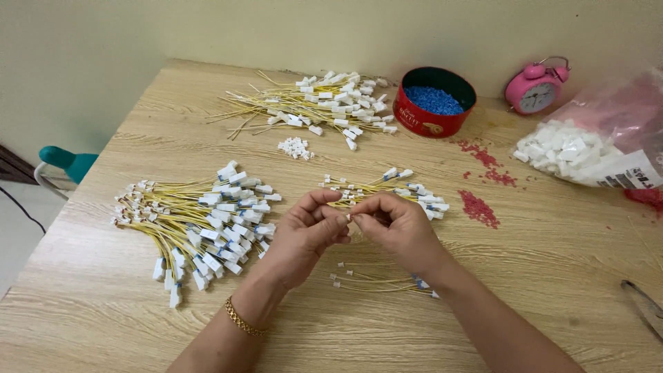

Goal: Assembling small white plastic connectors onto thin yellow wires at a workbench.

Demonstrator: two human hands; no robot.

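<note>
Now I see both hands meet over the middle of the worktop [103, 324]. My left hand [304, 235] and my right hand [397, 228] touch at the fingertips. Each grip is closed, and together they pinch a tiny white plug [349, 217] between them. It is too small for me to tell more about it. A gold bracelet [243, 319] sits on the left wrist.

Just under the right hand lie a few yellow wires [380, 280]. Behind the hands is a small bunch of wires [387, 188] with white ends. To the left is a big pile of wires [197, 221] with white plugs. At the back lies another pile [318, 103]. Near it stands a red round tin [434, 101] with blue bits inside. A pink alarm clock [536, 88] stands at the wall. A clear bag [587, 148] of white parts lies on the right. Red bits [478, 208] are spilled near it.
</note>
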